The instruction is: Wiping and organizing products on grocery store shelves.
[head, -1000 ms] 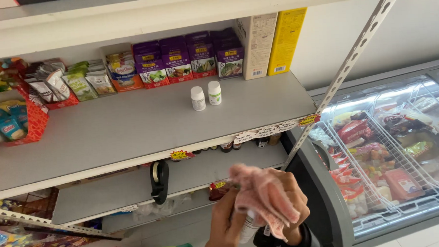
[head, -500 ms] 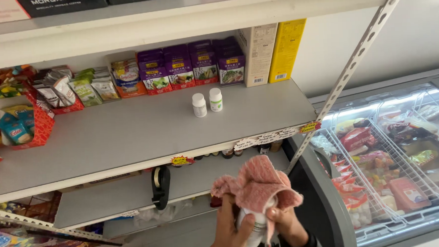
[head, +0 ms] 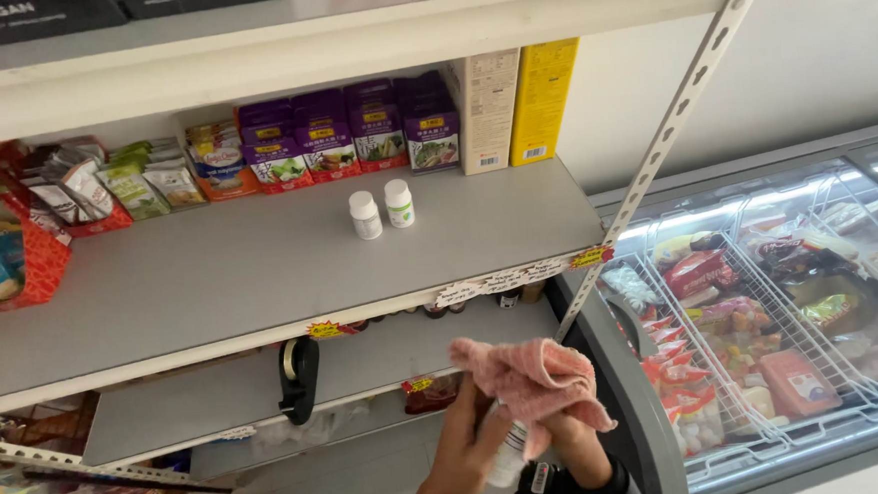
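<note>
My left hand grips a small white bottle low in front of the shelf, steadying it so my right hand, closed on a pink cloth, can rub its top.

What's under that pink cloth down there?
Under the pink cloth a small white bottle shows, gripped by the left hand. The right hand and the bottle's top are covered.
</note>
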